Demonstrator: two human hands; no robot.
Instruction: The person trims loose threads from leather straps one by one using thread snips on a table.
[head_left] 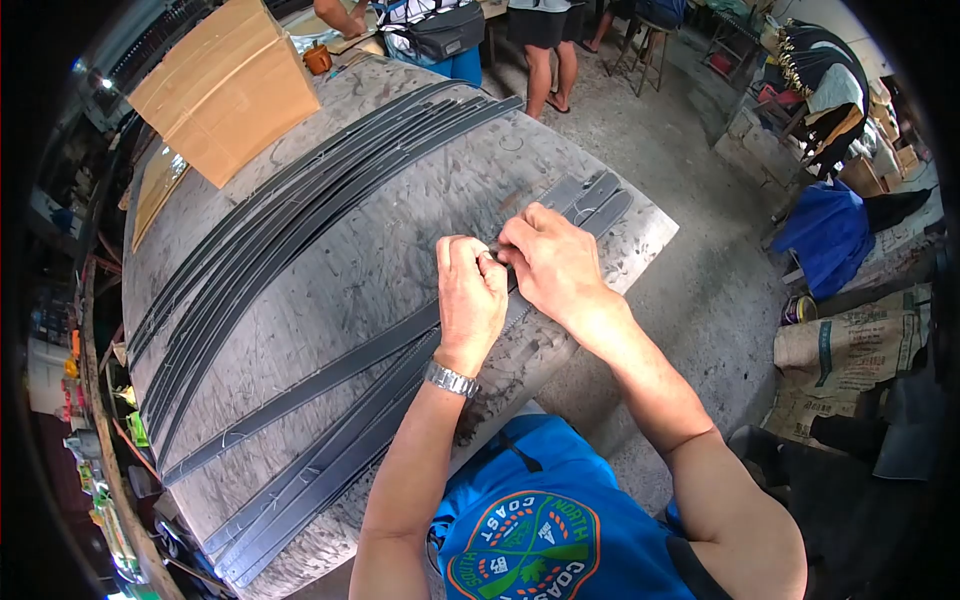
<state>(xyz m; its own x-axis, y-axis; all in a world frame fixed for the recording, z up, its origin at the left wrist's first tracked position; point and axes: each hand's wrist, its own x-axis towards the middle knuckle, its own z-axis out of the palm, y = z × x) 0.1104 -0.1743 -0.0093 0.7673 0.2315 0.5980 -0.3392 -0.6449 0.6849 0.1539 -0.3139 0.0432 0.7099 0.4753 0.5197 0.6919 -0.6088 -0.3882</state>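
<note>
Both hands are close together above a bundle of long dark grey strips [340,480] near the table's front edge. My left hand [468,295], with a metal watch on the wrist, has its fingers pinched; what they hold is hidden. Beside it on the right, my right hand [550,262] is closed too, its fingertips almost meeting the left ones, and its grip is too small to make out. The strips' rounded ends [605,205] show beyond my right hand. Loose thread ends hang along several strips.
More dark strips [290,225] lie curved across the worn table [300,330]. A cardboard box [230,90] and an orange-brown cup [317,60] are at the back left. People stand beyond the table. Stools, a blue cloth [825,235] and sacks [850,360] are on the right.
</note>
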